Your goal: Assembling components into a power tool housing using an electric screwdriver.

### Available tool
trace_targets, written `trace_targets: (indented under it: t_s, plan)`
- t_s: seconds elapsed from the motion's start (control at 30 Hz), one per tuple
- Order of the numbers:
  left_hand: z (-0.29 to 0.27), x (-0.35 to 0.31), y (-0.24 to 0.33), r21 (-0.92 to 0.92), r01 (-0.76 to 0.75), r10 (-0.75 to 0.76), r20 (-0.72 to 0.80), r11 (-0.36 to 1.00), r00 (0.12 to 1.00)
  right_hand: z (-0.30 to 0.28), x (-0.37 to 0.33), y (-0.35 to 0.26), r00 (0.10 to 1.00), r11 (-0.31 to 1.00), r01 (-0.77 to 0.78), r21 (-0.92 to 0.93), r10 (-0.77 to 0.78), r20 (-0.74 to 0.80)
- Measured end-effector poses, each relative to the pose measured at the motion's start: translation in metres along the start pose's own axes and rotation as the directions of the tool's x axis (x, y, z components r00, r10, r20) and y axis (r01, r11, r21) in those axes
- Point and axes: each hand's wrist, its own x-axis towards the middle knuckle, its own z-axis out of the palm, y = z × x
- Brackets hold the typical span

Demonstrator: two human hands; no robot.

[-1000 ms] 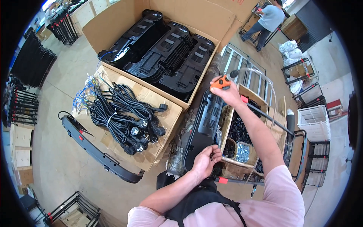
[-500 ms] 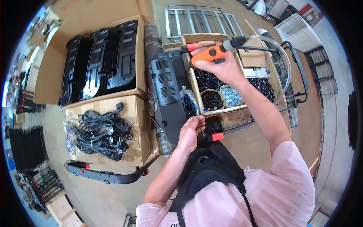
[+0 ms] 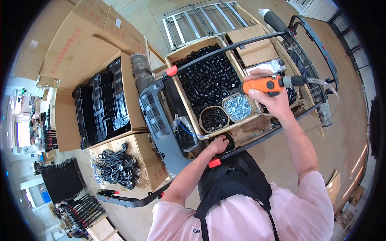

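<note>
Right hand [image 3: 272, 100] grips orange plastic driver [image 3: 262, 85]; left hand [image 3: 219, 145] curls over small black parts [image 3: 230, 143] — hold indeterminable. Brown cardboard carton [image 3: 86, 46] bears red print [image 3: 66, 51].

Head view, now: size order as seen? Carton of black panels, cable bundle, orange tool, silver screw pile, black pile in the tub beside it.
1. Carton of black panels
2. Cable bundle
Unranked, smaller: silver screw pile and black pile look alike; orange tool looks nearer the camera, so unsure.
</note>
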Motion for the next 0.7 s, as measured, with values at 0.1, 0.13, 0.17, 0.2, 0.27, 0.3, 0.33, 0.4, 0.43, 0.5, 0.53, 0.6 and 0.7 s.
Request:
trace_targets:
  t_s: [0.1, 0.13, 0.17, 0.2, 0.27, 0.3, 0.33, 0.4, 0.43, 0.5, 0.53, 0.6, 0.7]
  plan:
    - [-0.027, -0.007, 0.042, 0.002, -0.045, 0.043, 0.267, 0.999, 0.963, -0.045, -0.004, 0.024, 0.998, 0.999, -0.037, 0.015, 0.037, -0.059]
    - [-0.041, -0.012, 0.065, -0.162, 0.028, 0.031, 0.348, 0.986, 0.937, -0.057, -0.006, 0.032, 0.996, 0.999, -0.044, 0.022, 0.046, -0.073]
    - [-0.063, -0.021, 0.088, -0.188, -0.022, 0.079, 0.302, 0.982, 0.950, -0.063, -0.006, 0.039, 0.993, 0.997, -0.073, 0.039, 0.077, -0.093]
    - [-0.067, -0.004, 0.087, -0.188, -0.097, 0.112, 0.069, 0.977, 0.991, -0.069, -0.006, 0.046, 0.987, 0.993, -0.104, 0.054, 0.110, -0.115]
    - [-0.086, 0.033, 0.069, 0.043, -0.240, 0.236, -0.417, 0.970, 0.877, -0.069, -0.002, 0.055, 0.990, 0.992, -0.107, 0.065, 0.113, -0.089]
    - [-0.100, 0.051, 0.063, 0.267, -0.239, 0.355, -0.600, 0.934, 0.717, -0.068, 0.000, 0.061, 0.992, 0.993, -0.101, 0.064, 0.105, -0.071]
    - [-0.113, 0.068, 0.063, 0.282, -0.164, 0.315, -0.652, 0.945, 0.689, -0.069, 0.001, 0.066, 0.990, 0.989, -0.128, 0.071, 0.131, -0.043]
    - [-0.132, 0.094, 0.073, 0.336, -0.028, 0.261, -0.674, 0.941, 0.691, -0.070, -0.001, 0.074, 0.977, 0.975, -0.204, 0.093, 0.208, -0.040]
    - [-0.136, 0.106, 0.077, 0.380, 0.032, 0.242, -0.648, 0.924, 0.722, -0.073, -0.002, 0.076, 0.966, 0.963, -0.251, 0.098, 0.255, -0.035]
    - [-0.138, 0.124, 0.082, 0.413, 0.031, 0.246, -0.601, 0.910, 0.760, -0.074, -0.002, 0.083, 0.961, 0.957, -0.274, 0.091, 0.277, -0.025]
    - [-0.138, 0.133, 0.081, 0.476, 0.039, 0.265, -0.553, 0.879, 0.790, -0.073, -0.001, 0.087, 0.955, 0.950, -0.292, 0.109, 0.296, -0.015]
    - [-0.134, 0.146, 0.076, 0.562, 0.063, 0.291, -0.518, 0.825, 0.804, -0.068, 0.004, 0.098, 0.951, 0.937, -0.306, 0.170, 0.309, 0.008]
    - [-0.136, 0.147, 0.071, 0.490, 0.024, 0.296, -0.565, 0.872, 0.770, -0.052, 0.019, 0.123, 0.955, 0.944, -0.295, 0.149, 0.295, 0.021]
